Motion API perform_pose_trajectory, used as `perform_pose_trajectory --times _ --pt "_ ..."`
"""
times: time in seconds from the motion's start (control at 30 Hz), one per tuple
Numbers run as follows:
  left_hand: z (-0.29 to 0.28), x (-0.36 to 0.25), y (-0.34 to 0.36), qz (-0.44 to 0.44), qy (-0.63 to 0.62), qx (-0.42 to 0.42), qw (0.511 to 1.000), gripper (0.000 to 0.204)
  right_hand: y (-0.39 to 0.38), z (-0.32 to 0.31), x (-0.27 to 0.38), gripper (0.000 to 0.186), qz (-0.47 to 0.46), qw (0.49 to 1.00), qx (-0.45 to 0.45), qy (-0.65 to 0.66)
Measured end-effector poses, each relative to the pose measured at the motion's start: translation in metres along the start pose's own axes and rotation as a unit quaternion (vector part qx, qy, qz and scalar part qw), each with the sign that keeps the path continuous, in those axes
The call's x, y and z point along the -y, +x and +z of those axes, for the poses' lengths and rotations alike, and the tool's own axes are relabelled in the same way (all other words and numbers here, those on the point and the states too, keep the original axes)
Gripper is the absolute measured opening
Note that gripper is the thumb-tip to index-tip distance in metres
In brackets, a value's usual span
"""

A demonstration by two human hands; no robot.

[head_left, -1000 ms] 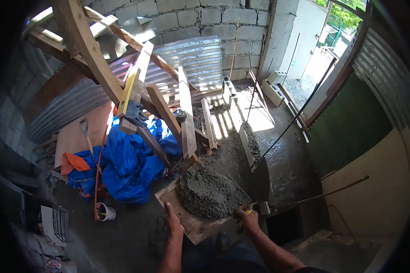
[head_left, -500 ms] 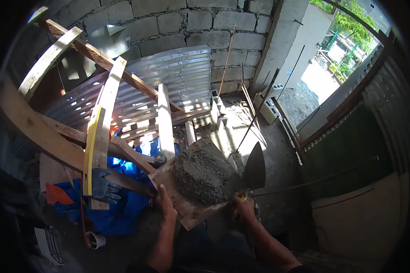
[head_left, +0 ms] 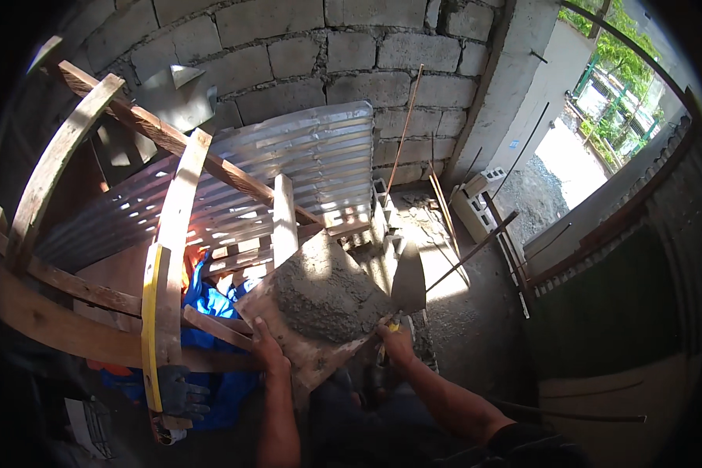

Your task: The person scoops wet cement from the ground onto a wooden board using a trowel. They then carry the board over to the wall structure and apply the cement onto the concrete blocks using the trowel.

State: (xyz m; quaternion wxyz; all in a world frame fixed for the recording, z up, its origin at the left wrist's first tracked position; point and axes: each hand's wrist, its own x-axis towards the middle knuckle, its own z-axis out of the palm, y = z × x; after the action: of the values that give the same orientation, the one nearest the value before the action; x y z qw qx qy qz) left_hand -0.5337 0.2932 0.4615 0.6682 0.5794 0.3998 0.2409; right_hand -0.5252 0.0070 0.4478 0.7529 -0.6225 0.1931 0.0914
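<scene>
My left hand (head_left: 269, 347) grips the left edge of a square wooden board (head_left: 304, 370), which carries a mound of wet grey mortar (head_left: 327, 288). My right hand (head_left: 396, 342) is closed at the board's right edge on a yellow-handled trowel; its dark, pointed blade (head_left: 409, 277) sticks up beside the mortar, and the fingers also appear to hold the board. To the left, a yellow spirit level (head_left: 154, 327) lies along a timber, with a dark grey work glove (head_left: 183, 394) near its lower end.
A timber frame (head_left: 175, 226) stands left, before a corrugated metal sheet (head_left: 312, 148) and block wall (head_left: 359, 51). Blue tarp (head_left: 218, 405) lies below it. Hollow blocks (head_left: 476, 207) and upright rebar (head_left: 421, 117) stand near the doorway (head_left: 565, 171). A green panel (head_left: 608, 304) is at right.
The board of mortar has risen in the view, closer to the timbers and into patchy sunlight, with both hands still on it. The view has shifted toward the block wall.
</scene>
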Motion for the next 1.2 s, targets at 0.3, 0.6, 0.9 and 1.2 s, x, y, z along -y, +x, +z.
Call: perform_pose_trajectory --times 0.3,0.6,0.9,1.2 --pt "0.07 0.038 0.109 0.023 0.142 -0.034 0.989 0.054 0.112 0.058 -0.005 0.015 0.088 0.99 -0.045 0.105" --pt "0.252 0.075 0.2 0.085 0.184 -0.004 0.979 0.055 0.323 0.046 -0.071 0.011 0.105 0.968 -0.148 0.171" --pt "0.474 0.183 0.313 0.053 0.218 0.088 0.971 0.044 0.563 0.014 -0.119 0.018 0.166 0.93 -0.258 0.205" --pt "0.629 0.302 0.378 0.019 0.246 0.111 0.963 0.049 0.734 -0.035 -0.193 0.018 0.146 0.96 -0.214 0.108"
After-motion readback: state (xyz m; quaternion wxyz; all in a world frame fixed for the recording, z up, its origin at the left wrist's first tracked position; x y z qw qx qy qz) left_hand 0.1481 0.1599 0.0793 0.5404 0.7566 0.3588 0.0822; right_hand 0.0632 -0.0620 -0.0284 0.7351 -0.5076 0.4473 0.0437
